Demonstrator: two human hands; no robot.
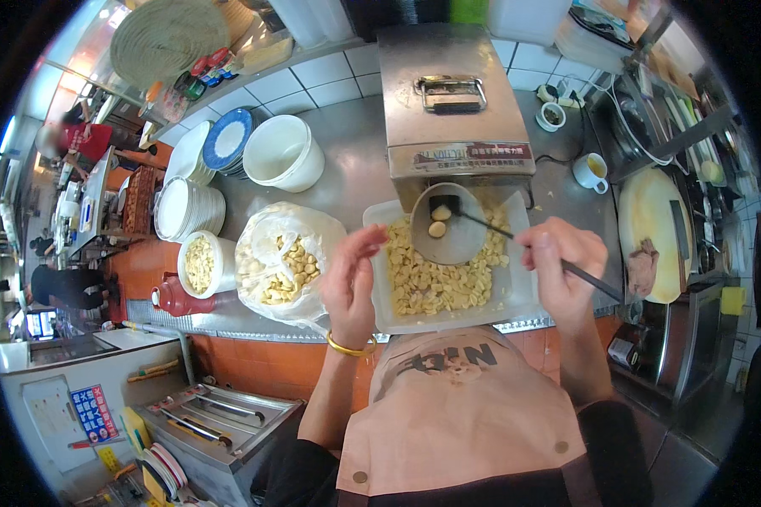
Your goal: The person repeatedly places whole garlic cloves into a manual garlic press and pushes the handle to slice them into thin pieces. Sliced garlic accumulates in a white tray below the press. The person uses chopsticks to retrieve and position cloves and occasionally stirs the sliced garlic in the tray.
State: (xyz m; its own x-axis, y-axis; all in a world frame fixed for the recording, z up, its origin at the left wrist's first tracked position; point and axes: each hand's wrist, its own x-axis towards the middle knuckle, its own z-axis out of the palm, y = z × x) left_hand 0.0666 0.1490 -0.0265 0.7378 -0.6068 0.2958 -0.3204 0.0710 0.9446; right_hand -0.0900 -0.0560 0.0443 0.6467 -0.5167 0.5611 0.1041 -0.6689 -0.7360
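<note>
My right hand (561, 263) grips the long dark handle of a black-headed tool (542, 252). Its head rests inside a round grey feed bowl (455, 248) at the front of a stainless-steel food machine (450, 95). Beside the head, two pale rounded food pieces (437, 229) lie in the bowl. Underneath, a white plastic tray (520, 298) holds many pale yellow sliced pieces (441, 291). Nothing is in my left hand (353, 272), raised by the tray's left edge with its thumb apart from the fingers. Left of it sits a plastic bag (260, 231) of whole pieces (298, 263).
White tubs (304, 168) (225, 266), stacked plates (193, 212) and a red container (177, 296) stand leftward on the steel counter (349, 139). At right are a mug (590, 172), a power cord (552, 158), and a cutting board (650, 203) bearing meat (643, 269) and a knife (680, 231).
</note>
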